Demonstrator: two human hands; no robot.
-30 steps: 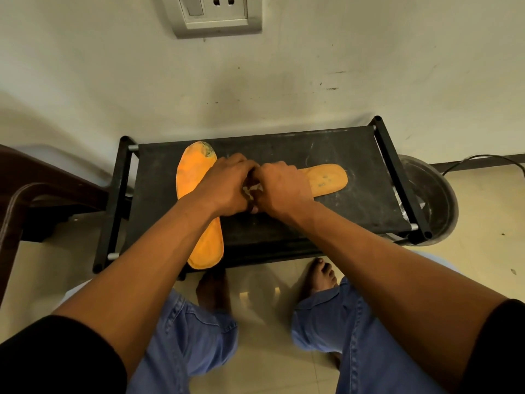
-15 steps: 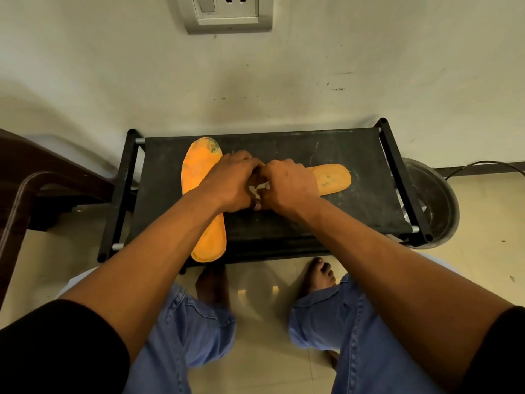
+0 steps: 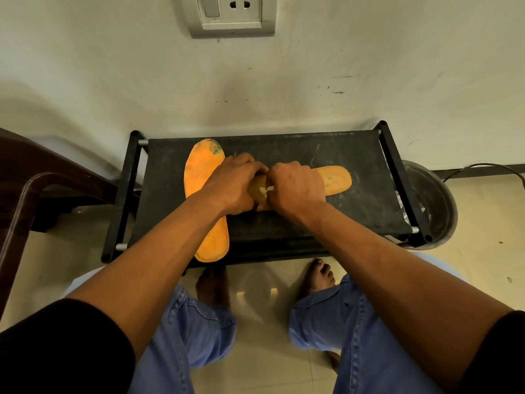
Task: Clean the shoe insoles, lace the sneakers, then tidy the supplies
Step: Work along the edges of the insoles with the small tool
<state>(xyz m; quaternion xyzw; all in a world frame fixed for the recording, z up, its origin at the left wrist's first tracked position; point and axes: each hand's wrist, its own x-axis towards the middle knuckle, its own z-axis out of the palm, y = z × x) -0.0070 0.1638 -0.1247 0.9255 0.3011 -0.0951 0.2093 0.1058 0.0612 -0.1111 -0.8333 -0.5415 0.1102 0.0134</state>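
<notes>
Lying on the black rack [image 3: 355, 166] are two orange insoles. One insole [image 3: 199, 172], the brighter of the two, is being left alone, running from the far left of the fabric top toward the near edge, with dark grime showing at its far tip and its near end jutting just past the edge; part of it is being covered by the left forearm. A second insole [image 3: 335, 179], paler, is lying crosswise toward the right, and its near end is being gripped between two hands at the middle of the rack. The left hand [image 3: 231, 187] is being kept curled over that end, fingers closed around it. The right hand [image 3: 295, 189] is being held closed too, with a small white piece [image 3: 265, 190] pinched against the insole; what that piece is cannot be told. One round dark basin [image 3: 434, 206] is being seen on the floor just beside the right end of the rack, one dark chair [image 3: 42, 189] at the left, one wall socket [image 3: 231, 14] above, and two bare feet under the rack. Compared with half a second ago, the hands are being kept at the same spot on the paler insole, and both insoles are lying as before.
</notes>
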